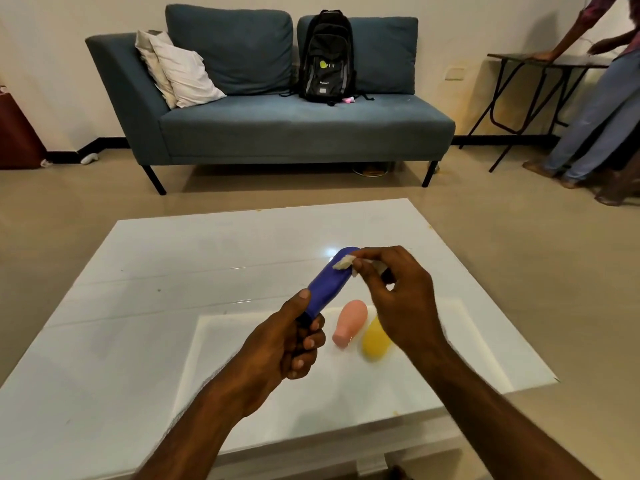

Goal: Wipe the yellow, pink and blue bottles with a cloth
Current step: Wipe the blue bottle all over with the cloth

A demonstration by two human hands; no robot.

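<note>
My left hand (287, 341) grips the blue bottle (329, 282) by its dark cap end and holds it tilted up and away above the white table (138, 306). My right hand (398, 296) pinches a small pale cloth (344, 263) against the bottle's far end. The pink bottle (349, 322) lies on its side on the table, just below the blue one. Beside it on the right lies the yellow bottle (375, 341), partly hidden by my right wrist.
A blue sofa (294, 129) with cushions and a black backpack (327, 57) stands beyond the table. At the far right a person (595, 109) leans on a dark folding table (540, 60). A dark red object (17, 133) is at the left wall.
</note>
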